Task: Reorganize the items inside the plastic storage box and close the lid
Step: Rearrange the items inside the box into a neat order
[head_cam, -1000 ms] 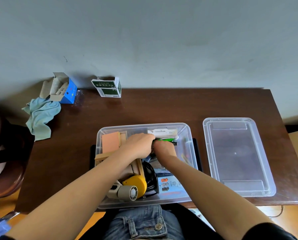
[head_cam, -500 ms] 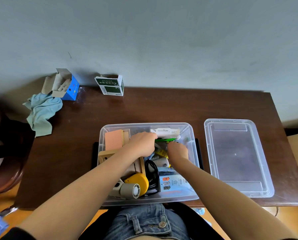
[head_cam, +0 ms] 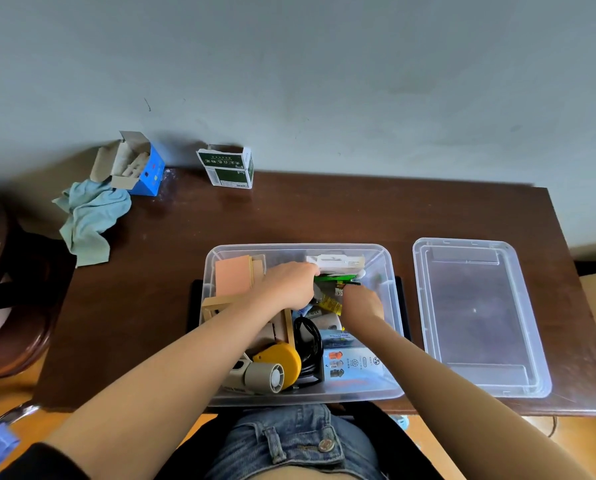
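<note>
Clear plastic storage box (head_cam: 390, 271) sits open at the near edge of the dark brown wooden table (head_cam: 324, 213); its clear plastic lid (head_cam: 476, 317) lies flat just to its right; both hands reach inside; the left hand (head_cam: 289, 285) is curled, knuckles up, beside a white carton (head_cam: 338, 262), its hold hidden; the right hand (head_cam: 362, 303) is curled over a green packet (head_cam: 331, 279), and whether it grips anything I cannot tell; a yellow round tool (head_cam: 282, 358) lies near the front.

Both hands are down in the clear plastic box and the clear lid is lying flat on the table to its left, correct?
Not quite. The head view shows the clear plastic lid flat on the brown table to the right of the clear plastic box. Both the left hand and right hand are inside.
</note>
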`<state>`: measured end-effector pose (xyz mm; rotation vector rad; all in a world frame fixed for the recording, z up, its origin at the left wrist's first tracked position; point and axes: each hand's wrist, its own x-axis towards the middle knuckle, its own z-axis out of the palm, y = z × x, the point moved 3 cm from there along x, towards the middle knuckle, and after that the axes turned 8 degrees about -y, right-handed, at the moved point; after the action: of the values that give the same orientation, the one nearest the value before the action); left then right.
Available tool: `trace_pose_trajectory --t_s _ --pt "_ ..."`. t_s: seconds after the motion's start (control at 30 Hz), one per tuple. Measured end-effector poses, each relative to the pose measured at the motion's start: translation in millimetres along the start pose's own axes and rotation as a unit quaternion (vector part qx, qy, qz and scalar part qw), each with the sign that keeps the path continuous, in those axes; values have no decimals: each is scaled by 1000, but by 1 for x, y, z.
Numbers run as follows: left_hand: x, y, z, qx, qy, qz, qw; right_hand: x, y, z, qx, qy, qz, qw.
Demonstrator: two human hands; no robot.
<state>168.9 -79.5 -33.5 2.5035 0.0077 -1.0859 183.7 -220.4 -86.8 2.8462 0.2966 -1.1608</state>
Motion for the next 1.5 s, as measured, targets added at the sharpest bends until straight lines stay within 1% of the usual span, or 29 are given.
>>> trace_pose_trajectory --t_s 0.1,0.2,0.4,0.43,0.5,0.6,0.73,0.8,0.87,0.9,1.0,1.1,1.27,1.4,1.5 --pt "3 -2 2 -9 0 2 1000 -4 3 2 -17 12 -26 999" --pt "5 -3 3 -10 4 3 1000 -4 -3 2 -14 30 -70 997" --pt "4 -3 2 -13 1 -1 1000 4 -25 13 13 -23 -125 992" --pt "4 -3 1 -12 3 -2 1000 6 -28 15 0 -30 -129 991" --pt "4 -2 1 -9 4 -3 1000 8 -32 15 -64 -36 -152 986" --pt "5 0 0 -8 -4 -2 1000 5 -33 11 -154 -27 -204 966" --pt "4 -1 1 -3 -5 -1 1000 -3 -35 12 -215 -15 -242 946" --pt "5 -2 2 -3 -3 0 1000 -6 -37 10 -215 -27 -229 949" --pt "7 -2 3 -6 -2 1 1000 -7 -28 4 -181 -51 -170 967" --pt "7 -3 3 -7 -1 0 1000 -8 -19 1 -164 -46 -134 976" --pt "9 -4 4 -10 4 -5 1000 -10 0 -8 -107 15 -51 993" --pt "9 -5 5 -13 8 -13 1000 -5 -3 -8 -76 8 -20 997" --pt "7 -5 4 -20 4 -11 1000 3 -1 -4 -44 32 -5 999" --pt "6 -3 3 -12 -3 -8 1000 -2 -3 2 -84 48 -80 992" --pt "6 -3 2 -3 -9 -8 1000 -3 -3 1 -120 60 -98 986"
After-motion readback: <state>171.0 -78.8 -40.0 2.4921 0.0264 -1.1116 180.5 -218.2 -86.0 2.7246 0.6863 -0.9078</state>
